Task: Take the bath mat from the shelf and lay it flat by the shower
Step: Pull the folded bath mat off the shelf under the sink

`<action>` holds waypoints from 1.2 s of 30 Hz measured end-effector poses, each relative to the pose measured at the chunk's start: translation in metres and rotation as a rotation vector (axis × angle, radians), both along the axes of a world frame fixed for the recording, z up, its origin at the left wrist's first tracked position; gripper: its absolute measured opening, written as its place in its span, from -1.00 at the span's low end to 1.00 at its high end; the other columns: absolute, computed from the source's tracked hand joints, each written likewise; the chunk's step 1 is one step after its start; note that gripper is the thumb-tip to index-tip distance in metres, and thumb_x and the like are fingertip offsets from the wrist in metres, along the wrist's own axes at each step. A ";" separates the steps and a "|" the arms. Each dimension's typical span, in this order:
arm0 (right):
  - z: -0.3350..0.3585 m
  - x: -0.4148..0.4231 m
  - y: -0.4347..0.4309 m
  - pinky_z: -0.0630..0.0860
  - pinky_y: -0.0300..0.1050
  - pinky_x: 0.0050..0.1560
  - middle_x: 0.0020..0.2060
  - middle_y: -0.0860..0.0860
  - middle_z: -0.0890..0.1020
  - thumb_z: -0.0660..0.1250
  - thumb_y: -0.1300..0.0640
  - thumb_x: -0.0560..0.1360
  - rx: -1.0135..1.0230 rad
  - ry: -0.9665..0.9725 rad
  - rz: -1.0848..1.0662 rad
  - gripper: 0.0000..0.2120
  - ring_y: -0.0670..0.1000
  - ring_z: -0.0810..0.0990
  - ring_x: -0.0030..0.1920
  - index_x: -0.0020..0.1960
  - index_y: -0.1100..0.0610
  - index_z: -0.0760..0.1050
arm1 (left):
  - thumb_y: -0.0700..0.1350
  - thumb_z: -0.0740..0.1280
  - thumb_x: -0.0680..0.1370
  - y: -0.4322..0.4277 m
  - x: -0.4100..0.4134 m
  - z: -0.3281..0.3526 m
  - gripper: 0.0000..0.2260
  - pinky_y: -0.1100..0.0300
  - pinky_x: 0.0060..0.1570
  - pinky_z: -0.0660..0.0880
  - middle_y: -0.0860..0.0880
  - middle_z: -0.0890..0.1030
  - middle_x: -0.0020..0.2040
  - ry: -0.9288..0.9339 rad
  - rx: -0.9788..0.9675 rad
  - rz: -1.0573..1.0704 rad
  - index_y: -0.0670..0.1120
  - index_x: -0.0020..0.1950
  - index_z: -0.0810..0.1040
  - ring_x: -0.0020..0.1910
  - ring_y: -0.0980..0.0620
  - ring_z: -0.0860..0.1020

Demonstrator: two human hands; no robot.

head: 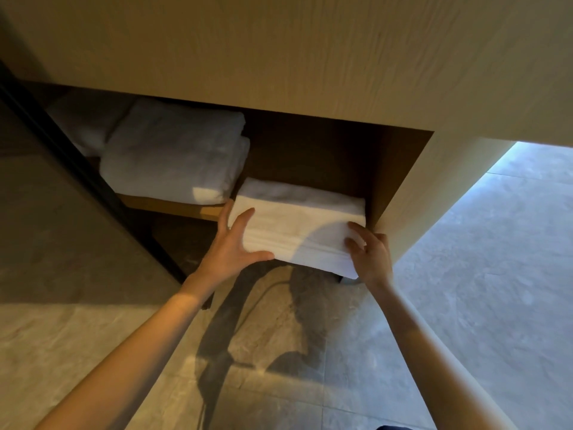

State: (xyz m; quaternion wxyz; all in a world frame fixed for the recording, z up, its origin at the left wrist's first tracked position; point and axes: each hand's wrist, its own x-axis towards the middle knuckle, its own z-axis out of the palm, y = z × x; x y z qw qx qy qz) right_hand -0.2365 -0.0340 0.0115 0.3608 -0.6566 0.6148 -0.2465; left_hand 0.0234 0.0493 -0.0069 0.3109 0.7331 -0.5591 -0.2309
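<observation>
The folded white terry bath mat (pixel 297 225) is jutting out past the front edge of the wooden shelf (pixel 198 209), beside a stack of folded white towels (pixel 173 156); the left hand (pixel 232 246) and right hand (pixel 369 259) are gripping its two ends, above the grey tiled floor (pixel 483 290).

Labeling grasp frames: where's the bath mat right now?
Head view, centre: the folded bath mat sits at the shelf opening's right end, held between left hand and right hand, right of the folded towels.
</observation>
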 end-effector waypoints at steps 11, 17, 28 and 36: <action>-0.007 -0.009 -0.002 0.43 -0.10 0.14 0.23 0.05 0.44 0.21 0.23 0.56 0.255 -0.499 -0.042 -0.66 0.02 0.43 0.14 0.30 0.01 0.45 | -0.04 0.16 0.62 -0.012 0.019 0.014 -0.75 0.12 0.27 0.30 0.05 0.39 0.30 0.509 0.011 0.136 0.14 0.25 0.51 0.31 0.06 0.33; -0.009 -0.024 -0.012 0.50 0.04 0.14 0.19 0.04 0.47 0.22 0.27 0.50 0.494 -0.680 0.045 -0.60 0.14 0.46 0.18 0.26 -0.07 0.47 | -0.15 0.16 0.60 -0.013 0.025 0.022 -0.69 -0.07 0.36 0.28 0.05 0.36 0.30 0.642 0.103 0.112 0.20 0.22 0.51 0.34 -0.02 0.30; -0.006 -0.051 -0.009 0.38 0.27 0.31 0.33 0.07 0.28 0.39 0.31 0.26 0.589 -0.619 0.334 -0.28 0.22 0.33 0.29 0.34 -0.16 0.38 | -0.36 0.28 0.49 0.017 0.033 0.040 -0.43 0.08 0.04 0.56 0.07 0.41 0.28 0.942 0.358 -0.058 0.16 0.37 0.40 0.23 0.04 0.43; 0.066 -0.069 0.035 0.58 0.09 0.05 0.28 0.06 0.37 0.46 0.28 0.23 0.707 -0.539 0.355 -0.21 0.14 0.45 0.22 0.34 -0.21 0.29 | -0.33 0.42 0.43 0.066 0.018 0.092 -0.28 0.12 0.12 0.51 0.12 0.34 0.37 0.749 0.438 -0.161 0.32 0.37 0.29 0.33 0.06 0.37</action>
